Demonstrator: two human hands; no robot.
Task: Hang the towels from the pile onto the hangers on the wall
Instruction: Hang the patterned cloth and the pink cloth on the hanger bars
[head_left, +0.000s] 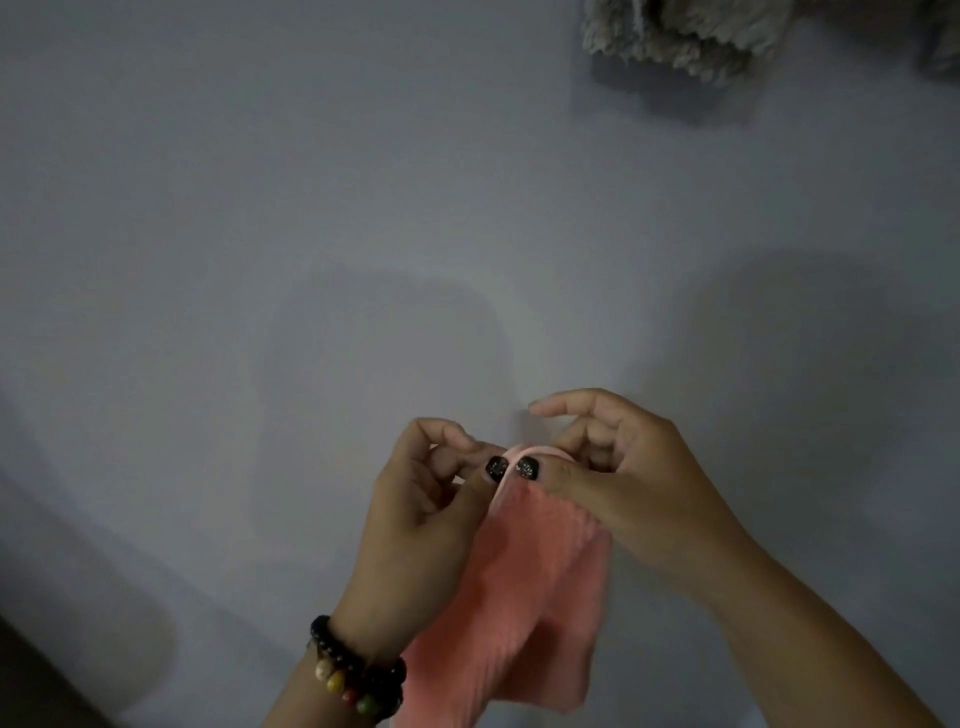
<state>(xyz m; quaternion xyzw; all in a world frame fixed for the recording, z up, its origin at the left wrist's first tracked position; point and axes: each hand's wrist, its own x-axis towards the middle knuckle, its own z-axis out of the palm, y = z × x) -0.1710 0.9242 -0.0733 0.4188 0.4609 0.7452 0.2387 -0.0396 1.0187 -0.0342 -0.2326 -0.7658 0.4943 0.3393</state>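
Two hands meet before a wall (260, 208), left hand (426, 499) beside right hand (623, 483), a towel (535, 597) hanging below between them. Another towel (685, 36) hangs upper right.

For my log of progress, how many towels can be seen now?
2. The pink ribbed towel hangs from both hands' pinch; the grey fluffy towel is at the top edge, cropped. Others may be out of view.

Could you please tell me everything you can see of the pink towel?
The pink towel is a small salmon-pink cloth with a ribbed, soft-looking weave. It hangs limp in front of the pale wall. Both hands pinch its top edge: the left hand and right hand, thumbs side by side.
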